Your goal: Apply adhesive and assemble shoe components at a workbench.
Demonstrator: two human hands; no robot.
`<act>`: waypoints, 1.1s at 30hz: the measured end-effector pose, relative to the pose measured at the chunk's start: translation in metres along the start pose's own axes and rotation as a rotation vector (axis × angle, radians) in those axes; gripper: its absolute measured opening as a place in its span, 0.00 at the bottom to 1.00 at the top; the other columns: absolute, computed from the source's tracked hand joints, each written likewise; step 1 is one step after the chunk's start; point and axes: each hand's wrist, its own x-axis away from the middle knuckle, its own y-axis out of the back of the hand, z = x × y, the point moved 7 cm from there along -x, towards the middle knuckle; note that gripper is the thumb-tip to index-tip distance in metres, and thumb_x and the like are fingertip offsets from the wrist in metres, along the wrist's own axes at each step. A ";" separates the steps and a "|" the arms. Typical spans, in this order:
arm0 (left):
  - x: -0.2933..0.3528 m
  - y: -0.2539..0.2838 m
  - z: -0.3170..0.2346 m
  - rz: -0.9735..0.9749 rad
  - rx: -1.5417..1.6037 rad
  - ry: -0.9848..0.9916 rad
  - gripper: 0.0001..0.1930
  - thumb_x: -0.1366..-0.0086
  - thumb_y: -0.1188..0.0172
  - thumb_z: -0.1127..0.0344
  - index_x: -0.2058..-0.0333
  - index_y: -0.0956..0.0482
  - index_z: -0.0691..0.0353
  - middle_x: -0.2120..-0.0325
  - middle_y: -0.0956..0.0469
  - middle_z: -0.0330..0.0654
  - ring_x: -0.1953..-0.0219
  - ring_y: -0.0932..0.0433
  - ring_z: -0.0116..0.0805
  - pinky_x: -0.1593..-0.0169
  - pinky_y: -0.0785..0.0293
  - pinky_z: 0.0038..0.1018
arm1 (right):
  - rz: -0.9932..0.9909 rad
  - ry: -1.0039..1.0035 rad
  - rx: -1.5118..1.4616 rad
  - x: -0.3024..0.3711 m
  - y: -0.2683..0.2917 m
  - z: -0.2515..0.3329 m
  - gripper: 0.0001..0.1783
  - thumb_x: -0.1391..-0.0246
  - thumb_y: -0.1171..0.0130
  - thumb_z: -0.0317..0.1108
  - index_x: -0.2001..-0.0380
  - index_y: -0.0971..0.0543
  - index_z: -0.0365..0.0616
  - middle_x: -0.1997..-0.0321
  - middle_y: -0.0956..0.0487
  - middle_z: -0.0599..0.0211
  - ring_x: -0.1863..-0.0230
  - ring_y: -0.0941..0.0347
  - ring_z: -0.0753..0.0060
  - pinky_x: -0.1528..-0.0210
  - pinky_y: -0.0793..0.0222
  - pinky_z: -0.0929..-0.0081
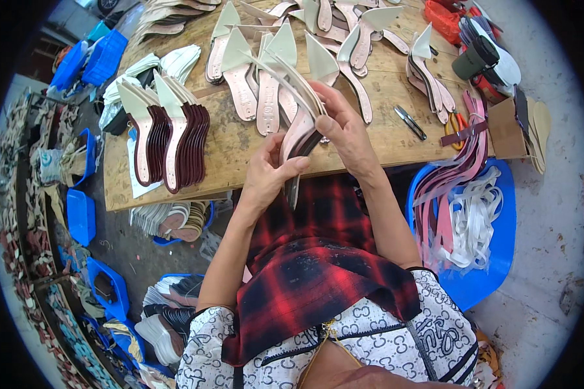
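Observation:
Both hands are closed around a small stack of curved shoe insoles (296, 133), pinkish on the face with cream pointed ends, held tilted above the table's near edge. My left hand (268, 174) grips the lower part, its thumb laid across the edge. Higher up, my right hand (345, 133) wraps the right side, thumb in front and fingers behind. Just beyond lie more pink insoles with cream tips (268, 107), overlapping on the wooden table (233, 172). To the left, two neat stacks of dark-red-edged insoles (189, 146) rest side by side.
A cutter knife (410, 123) and orange-handled scissors (459, 124) lie at right. Pink straps (457, 165) hang over the edge into a blue tub (493, 279) holding white straps (477, 220). A dark cup (475, 59) and cardboard box (507, 128) stand at the right edge. Blue bins (81, 217) line the left floor.

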 end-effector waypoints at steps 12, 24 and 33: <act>-0.004 0.003 -0.025 -0.063 0.078 0.018 0.18 0.34 0.43 0.59 0.54 0.31 0.68 0.64 0.23 0.43 0.72 0.22 0.29 0.69 0.25 0.20 | -0.317 -0.198 -0.347 0.064 0.020 -0.049 0.37 0.47 0.49 0.21 0.34 0.48 0.35 0.45 0.28 0.57 0.49 0.27 0.72 0.47 0.30 0.73; -0.036 0.031 -0.051 -0.526 -1.418 -0.551 0.44 0.44 0.39 0.39 0.42 0.36 0.72 0.43 0.37 0.66 0.40 0.36 0.54 0.39 0.40 0.41 | -0.430 -0.093 -0.195 0.089 0.034 -0.036 0.36 0.47 0.51 0.21 0.34 0.46 0.32 0.38 0.33 0.56 0.42 0.32 0.70 0.39 0.39 0.74; 0.011 -0.013 -0.031 0.065 -0.741 -0.572 0.15 0.47 0.31 0.68 0.61 0.21 0.65 0.71 0.22 0.44 0.73 0.24 0.32 0.70 0.27 0.27 | -0.043 -0.701 -0.005 0.144 -0.004 -0.070 0.25 0.37 0.51 0.46 0.44 0.38 0.40 0.52 0.26 0.60 0.55 0.27 0.74 0.54 0.29 0.73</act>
